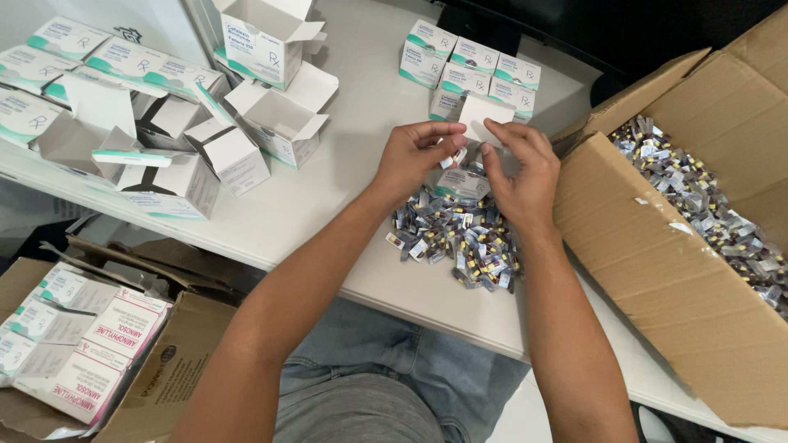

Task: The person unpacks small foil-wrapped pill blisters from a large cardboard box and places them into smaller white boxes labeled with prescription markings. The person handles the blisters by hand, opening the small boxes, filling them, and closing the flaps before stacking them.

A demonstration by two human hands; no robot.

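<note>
Both hands are up over the pile. The left hand point(414, 156) pinches a small foil capsule strip point(456, 156) between thumb and fingertips, and the right hand point(519, 168) grips a little white carton point(480, 115) by its open flap, just above and touching distance from the strip. By the look of it, this is the loading step: a strip going into a carton. The next move likely calls for lining the strip's narrow end with the carton mouth and keeping the flap clear.

Directly under the hands, toward the body, lies a loose heap of strips point(460, 234), far too many to count. Just beyond the fingertips stands a block of closed white-and-teal cartons point(472, 70), six that I can make out. Right of the right hand, one big cardboard box point(657, 271) holds many more strips. Far left of the left hand, open empty cartons point(189, 123) are jumbled together, roughly a dozen, overlapping too much for a sure count.
</note>
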